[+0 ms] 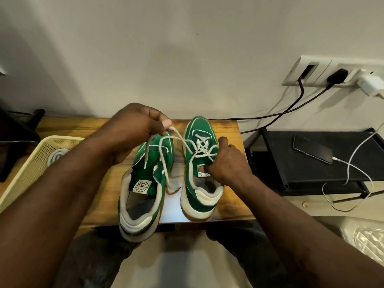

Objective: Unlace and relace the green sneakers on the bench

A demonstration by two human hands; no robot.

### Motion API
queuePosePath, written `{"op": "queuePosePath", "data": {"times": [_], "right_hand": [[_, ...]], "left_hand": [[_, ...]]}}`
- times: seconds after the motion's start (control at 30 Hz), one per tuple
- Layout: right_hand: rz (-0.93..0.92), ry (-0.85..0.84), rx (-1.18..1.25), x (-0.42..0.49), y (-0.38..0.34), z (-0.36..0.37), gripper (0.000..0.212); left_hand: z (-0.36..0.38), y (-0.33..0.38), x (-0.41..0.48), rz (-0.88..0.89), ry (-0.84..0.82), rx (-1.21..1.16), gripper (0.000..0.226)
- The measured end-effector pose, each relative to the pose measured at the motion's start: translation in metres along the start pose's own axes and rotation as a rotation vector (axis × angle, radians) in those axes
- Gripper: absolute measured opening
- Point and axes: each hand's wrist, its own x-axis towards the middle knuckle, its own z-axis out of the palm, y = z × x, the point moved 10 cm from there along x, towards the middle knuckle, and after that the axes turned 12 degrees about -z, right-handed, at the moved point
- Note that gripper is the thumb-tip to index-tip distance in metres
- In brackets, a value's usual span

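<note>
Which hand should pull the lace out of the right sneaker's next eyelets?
Likely left: the left hand pinches the lace running to the right sneaker, while the right hand holds that shoe steady.

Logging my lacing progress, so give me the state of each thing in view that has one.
Left sneaker: on the bench, no lacing seen.
Right sneaker: on the bench, laced only near the toe.
Lace: pulled loose from the right sneaker, drawn up to the left hand.
Left hand: pinches the lace.
Right hand: holds the right sneaker's tongue.
Phone: screen dark, cable plugged in.
Black plug: in the wall socket.
</note>
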Motion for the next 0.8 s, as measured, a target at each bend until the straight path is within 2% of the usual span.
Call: {"op": "queuePosePath", "data": {"times": [0.03,0.07,0.13,0.2,0.23,0.33,0.43,0.47,0.57,0.7,0.8], "right_hand": [[-0.001,0.009,0.007,0.000,0.001,-0.001,0.094],[0.000,0.012,0.007,0.000,0.002,-0.001,0.093],[-0.005,0.013,-0.010,0.001,0.000,0.000,0.095],[-0.017,0.013,-0.032,0.003,-0.003,0.000,0.097],[-0.021,0.012,-0.039,0.004,-0.004,0.001,0.097],[-0.023,0.013,-0.037,0.006,-0.004,0.001,0.095],[-0.022,0.017,-0.039,0.005,-0.003,0.003,0.094],[-0.022,0.018,-0.043,0.006,-0.003,0.003,0.094],[-0.004,0.008,-0.057,0.006,-0.001,0.004,0.090],[0.027,-0.007,-0.046,0.004,0.000,0.005,0.085],[0.043,0.001,-0.034,0.002,-0.002,0.003,0.083]], "left_hand": [[-0.003,-0.002,-0.001,0.000,-0.033,-0.070,0.015],[0.000,-0.005,-0.002,-0.007,-0.079,-0.041,0.015],[0.016,-0.019,0.000,-0.027,-0.150,0.251,0.014],[0.025,-0.026,0.005,0.007,-0.049,0.589,0.018],[0.030,-0.021,0.006,0.060,0.019,0.657,0.023],[0.061,-0.011,0.004,0.139,-0.019,0.617,0.026],[0.084,-0.014,0.007,0.120,0.041,0.905,0.027],[0.086,-0.013,0.007,0.117,0.071,0.926,0.031],[0.075,0.006,0.000,0.159,0.127,0.742,0.032],[0.028,0.027,-0.015,0.203,0.102,-0.015,0.034],[0.022,0.021,-0.021,0.199,0.052,-0.252,0.038]]}}
